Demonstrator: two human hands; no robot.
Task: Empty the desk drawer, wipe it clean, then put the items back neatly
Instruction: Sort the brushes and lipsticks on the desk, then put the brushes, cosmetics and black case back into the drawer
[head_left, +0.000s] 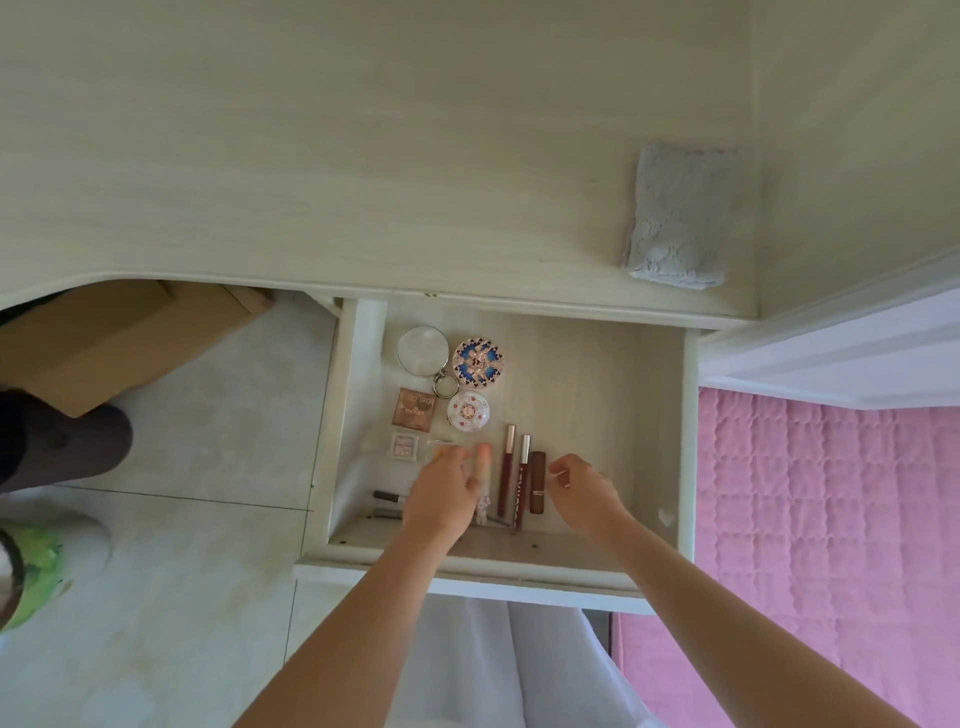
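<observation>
The white drawer (660, 415) is pulled open below the desk top. Along its left side lie a round mirror (422, 349), a blue patterned compact (478, 363), a white floral compact (467, 411), a tan palette (415, 409) and a small glitter pan (404, 444). Two dark red lip gloss tubes (511, 470) and a brown lipstick (537, 482) lie in a row. My left hand (441, 493) hovers with curled fingers, its thumb against a peach tube (484, 460). My right hand (584, 486) is curled just right of the lipstick and holds nothing I can see.
A folded grey cloth (678, 215) lies on the desk top (363, 156) at the right. A pink quilted bed (831, 519) borders the drawer's right side. A cardboard box (104, 338) sits under the desk at the left, above a tiled floor (208, 519).
</observation>
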